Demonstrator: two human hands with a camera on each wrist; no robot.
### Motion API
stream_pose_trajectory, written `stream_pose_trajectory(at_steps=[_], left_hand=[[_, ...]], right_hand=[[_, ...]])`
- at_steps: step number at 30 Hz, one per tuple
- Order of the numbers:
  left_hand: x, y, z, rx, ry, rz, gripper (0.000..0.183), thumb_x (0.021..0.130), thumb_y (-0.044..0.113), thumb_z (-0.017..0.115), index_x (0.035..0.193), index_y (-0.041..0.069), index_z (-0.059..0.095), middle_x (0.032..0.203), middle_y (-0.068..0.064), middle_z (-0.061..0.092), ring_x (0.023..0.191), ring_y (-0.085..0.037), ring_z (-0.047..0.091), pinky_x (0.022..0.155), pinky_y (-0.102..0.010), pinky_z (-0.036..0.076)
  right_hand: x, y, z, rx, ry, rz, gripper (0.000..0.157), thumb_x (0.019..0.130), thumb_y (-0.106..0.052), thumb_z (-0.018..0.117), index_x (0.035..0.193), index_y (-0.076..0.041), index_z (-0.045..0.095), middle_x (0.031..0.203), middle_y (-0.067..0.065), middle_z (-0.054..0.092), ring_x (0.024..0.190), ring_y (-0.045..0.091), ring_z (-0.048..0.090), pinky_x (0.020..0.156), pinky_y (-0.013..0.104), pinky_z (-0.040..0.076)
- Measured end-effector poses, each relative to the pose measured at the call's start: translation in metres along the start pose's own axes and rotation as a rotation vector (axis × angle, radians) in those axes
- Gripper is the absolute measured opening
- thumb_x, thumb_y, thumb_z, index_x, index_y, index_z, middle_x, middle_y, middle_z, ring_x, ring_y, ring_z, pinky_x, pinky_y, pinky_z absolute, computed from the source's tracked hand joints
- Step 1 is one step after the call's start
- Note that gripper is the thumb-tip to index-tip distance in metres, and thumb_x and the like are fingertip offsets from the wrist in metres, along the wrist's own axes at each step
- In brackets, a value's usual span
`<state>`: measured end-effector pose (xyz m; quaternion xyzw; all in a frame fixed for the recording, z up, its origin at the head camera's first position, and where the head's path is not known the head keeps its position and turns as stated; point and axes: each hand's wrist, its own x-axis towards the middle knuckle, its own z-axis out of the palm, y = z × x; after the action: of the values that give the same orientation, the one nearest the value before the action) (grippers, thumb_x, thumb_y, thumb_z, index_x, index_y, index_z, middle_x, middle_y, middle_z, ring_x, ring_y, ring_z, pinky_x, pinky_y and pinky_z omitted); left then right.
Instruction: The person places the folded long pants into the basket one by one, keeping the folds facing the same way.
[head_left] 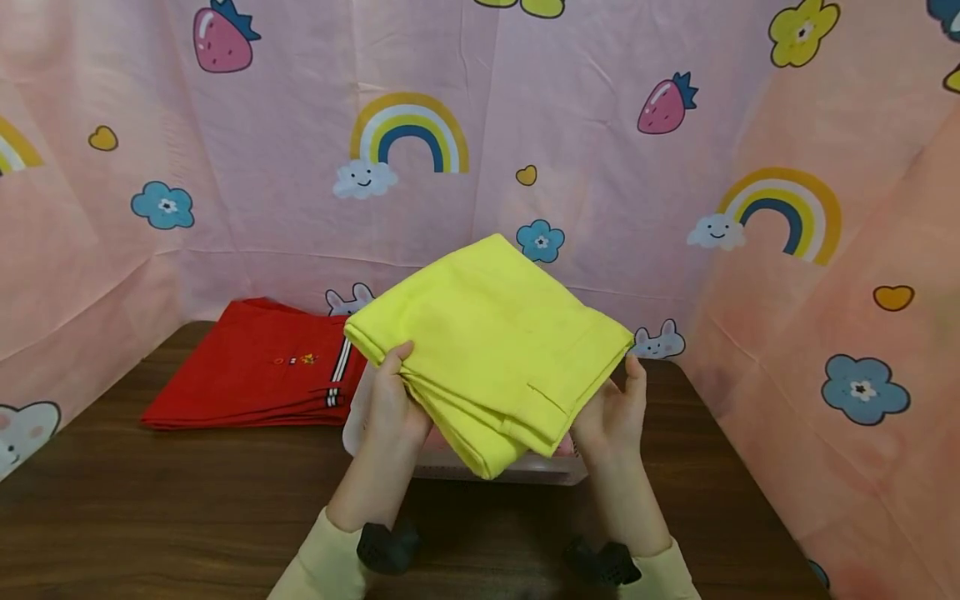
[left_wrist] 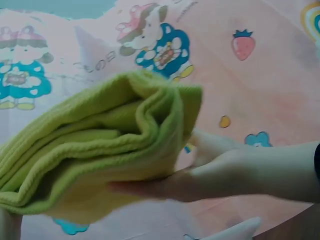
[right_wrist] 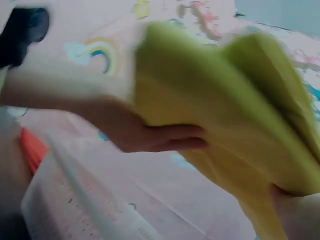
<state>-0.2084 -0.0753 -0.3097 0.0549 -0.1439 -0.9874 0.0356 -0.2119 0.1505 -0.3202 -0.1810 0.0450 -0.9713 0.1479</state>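
Both hands hold up a folded yellow garment (head_left: 487, 333), tilted, above the table. My left hand (head_left: 393, 408) grips its left near edge, thumb on top and fingers beneath. At the right corner, my right hand (head_left: 615, 412) holds it with the fingers underneath, partly hidden by the cloth. Several thick layers of the yellow garment (left_wrist: 100, 135) show edge-on in the left wrist view. The right wrist view shows the left hand's (right_wrist: 135, 130) fingers under the yellow garment (right_wrist: 210, 95), which is blurred there.
A white plastic basket (head_left: 525, 477) stands behind and below the yellow garment, mostly hidden, with something pink inside. To its left a folded red garment (head_left: 255, 367) with black-and-white stripes lies on the dark wooden table (head_left: 150, 517). Pink patterned cloth (head_left: 585, 100) encloses the table.
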Motion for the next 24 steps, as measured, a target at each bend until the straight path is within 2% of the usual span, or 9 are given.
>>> stream_pose_trajectory(at_steps=[2,6,8,11,15,19,22,24], left_hand=[[-0.001,-0.006,0.0,0.012,-0.021,0.021,0.034,0.101,0.011,0.04,0.133,0.015,0.03,0.131,0.0,0.04,0.118,-0.013,0.047,0.099,-0.026,0.039],[-0.002,-0.014,0.0,0.043,-0.069,0.065,0.035,0.101,0.01,0.039,0.134,0.014,0.029,0.132,-0.002,0.039,0.121,-0.015,0.044,0.101,-0.028,0.037],[-0.001,-0.015,0.0,0.066,-0.084,0.075,0.038,0.101,0.01,0.04,0.136,0.015,0.028,0.133,-0.002,0.038,0.123,-0.015,0.043,0.102,-0.028,0.036],[0.0,-0.012,-0.002,0.089,-0.103,0.066,0.042,0.1,0.015,0.042,0.139,0.018,0.027,0.136,-0.001,0.038,0.124,-0.015,0.042,0.103,-0.028,0.035],[0.004,0.0,-0.006,0.109,-0.169,0.013,0.045,0.099,0.038,0.042,0.14,0.021,0.03,0.138,0.001,0.037,0.127,-0.014,0.039,0.103,-0.032,0.032],[0.006,0.018,-0.011,0.116,-0.207,-0.094,0.072,0.088,0.069,0.041,0.141,0.02,0.036,0.141,0.0,0.037,0.128,-0.016,0.038,0.101,-0.038,0.035],[0.007,0.031,-0.014,0.13,-0.22,-0.199,0.089,0.08,0.078,0.042,0.147,0.02,0.028,0.145,-0.001,0.031,0.131,-0.018,0.034,0.101,-0.041,0.036],[0.008,0.038,-0.015,0.176,-0.269,-0.258,0.095,0.08,0.079,0.041,0.15,0.02,0.018,0.147,-0.001,0.025,0.132,-0.017,0.029,0.104,-0.039,0.034]], right_hand=[[-0.001,0.008,0.004,-0.177,0.032,-0.019,0.038,0.099,-0.032,0.049,0.124,-0.004,0.045,0.116,0.009,0.057,0.108,0.021,0.056,0.095,0.034,0.045],[-0.003,0.017,0.009,-0.534,0.182,-0.041,0.034,0.097,-0.019,0.055,0.124,-0.01,0.037,0.112,0.004,0.052,0.101,0.015,0.058,0.088,0.029,0.049],[-0.003,0.017,0.01,-0.653,0.251,-0.043,0.033,0.096,-0.012,0.055,0.123,-0.008,0.036,0.111,0.005,0.052,0.099,0.015,0.059,0.085,0.029,0.051],[-0.002,0.012,0.01,-0.777,0.292,-0.047,0.027,0.096,-0.004,0.048,0.121,-0.006,0.037,0.108,0.006,0.052,0.095,0.016,0.06,0.082,0.029,0.052],[0.0,0.0,0.01,-0.878,0.305,-0.051,0.027,0.094,-0.001,0.046,0.119,-0.005,0.039,0.104,0.005,0.055,0.092,0.016,0.062,0.08,0.031,0.053],[0.0,-0.016,0.008,-0.908,0.276,-0.033,0.024,0.092,-0.001,0.046,0.115,-0.005,0.042,0.098,0.004,0.058,0.086,0.015,0.063,0.075,0.03,0.054],[-0.001,-0.031,0.004,-0.881,0.188,0.009,0.02,0.093,0.0,0.043,0.112,-0.005,0.046,0.094,0.004,0.06,0.083,0.016,0.065,0.073,0.028,0.054],[-0.002,-0.042,0.001,-0.847,0.074,0.055,0.022,0.094,0.002,0.039,0.113,-0.004,0.049,0.096,0.006,0.061,0.085,0.017,0.065,0.074,0.028,0.054]])
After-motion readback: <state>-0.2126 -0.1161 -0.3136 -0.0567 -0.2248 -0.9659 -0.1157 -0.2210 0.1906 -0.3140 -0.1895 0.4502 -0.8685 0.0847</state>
